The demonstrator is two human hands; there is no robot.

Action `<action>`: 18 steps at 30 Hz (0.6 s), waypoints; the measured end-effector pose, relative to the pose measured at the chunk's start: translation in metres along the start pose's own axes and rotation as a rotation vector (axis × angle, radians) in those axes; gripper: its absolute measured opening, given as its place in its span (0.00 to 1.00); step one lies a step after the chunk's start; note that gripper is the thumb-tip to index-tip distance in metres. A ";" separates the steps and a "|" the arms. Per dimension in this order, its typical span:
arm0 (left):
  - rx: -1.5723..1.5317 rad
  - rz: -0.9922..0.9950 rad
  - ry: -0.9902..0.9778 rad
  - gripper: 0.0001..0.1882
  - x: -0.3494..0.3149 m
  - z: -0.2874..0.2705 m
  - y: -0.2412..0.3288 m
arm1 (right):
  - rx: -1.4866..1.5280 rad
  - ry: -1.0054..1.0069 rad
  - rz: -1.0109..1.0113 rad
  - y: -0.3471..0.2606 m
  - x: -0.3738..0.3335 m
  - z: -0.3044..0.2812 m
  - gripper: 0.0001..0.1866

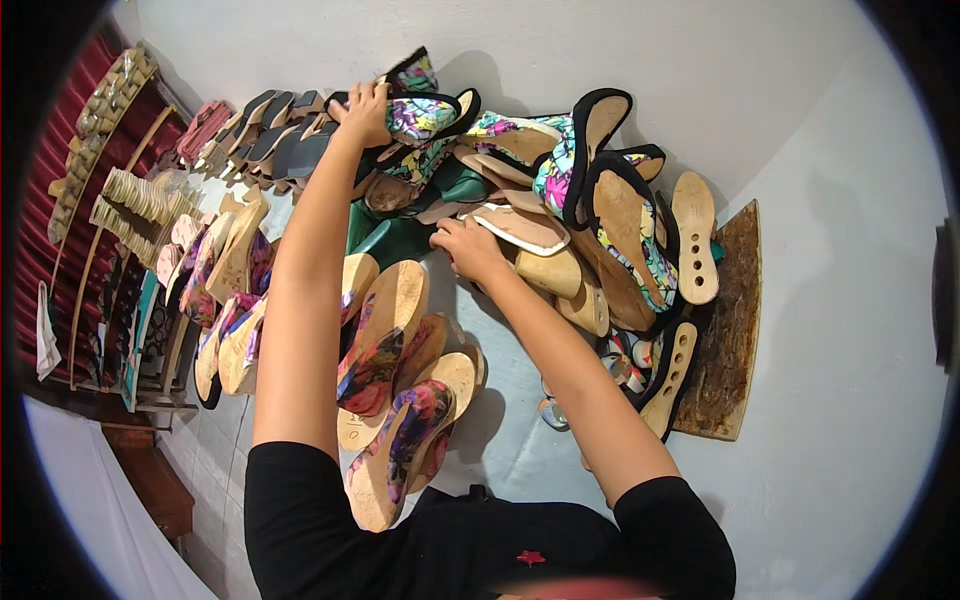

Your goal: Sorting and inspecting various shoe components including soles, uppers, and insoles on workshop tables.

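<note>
My left hand [366, 114] reaches to the far side of a pile of sandals, its fingers closed on a floral wedge sandal [422, 116] with black trim. Just beyond it a small floral strap piece [414, 72] sticks up. Nearer to me, my right hand [466, 248] has its fingers stretched out at the pile's left edge. Right beside it lie a tan sole with white trim [524, 229] and dark green sandals [396, 241]. Whether the right fingertips grip anything is hidden. More floral sandals with black edges [612, 209] lean on the pile's right side.
Purple floral wooden sandals [397, 440] stand between my forearms. Dark sandals [300, 146] line the far left. A worn wooden board [727, 340] leans at the right, beside a sole with holes [694, 240]. Red curtain [100, 190] and racks stand left; a white wall [720, 70] rises behind.
</note>
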State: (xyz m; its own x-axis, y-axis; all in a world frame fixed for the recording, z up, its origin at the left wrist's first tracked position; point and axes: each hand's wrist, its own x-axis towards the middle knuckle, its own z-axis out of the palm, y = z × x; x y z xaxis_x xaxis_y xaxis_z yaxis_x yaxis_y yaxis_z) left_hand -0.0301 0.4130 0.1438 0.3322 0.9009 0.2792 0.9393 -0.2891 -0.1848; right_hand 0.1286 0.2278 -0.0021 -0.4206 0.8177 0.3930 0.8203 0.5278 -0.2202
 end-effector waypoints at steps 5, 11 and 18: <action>-0.099 0.105 0.108 0.46 0.001 0.008 0.017 | 0.022 0.089 0.003 0.003 0.000 0.006 0.25; -0.055 0.099 0.018 0.51 -0.005 -0.001 0.016 | 0.131 -0.070 0.059 0.002 0.002 0.005 0.31; -0.139 0.284 0.085 0.53 -0.026 -0.023 -0.006 | -0.014 -0.306 0.198 -0.009 0.009 0.005 0.37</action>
State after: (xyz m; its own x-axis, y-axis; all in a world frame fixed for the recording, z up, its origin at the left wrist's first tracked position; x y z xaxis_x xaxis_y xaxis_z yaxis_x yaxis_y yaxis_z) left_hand -0.0422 0.3834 0.1590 0.5828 0.7496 0.3136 0.8090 -0.5716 -0.1372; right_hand 0.1159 0.2314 -0.0009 -0.3475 0.9359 0.0578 0.9019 0.3505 -0.2526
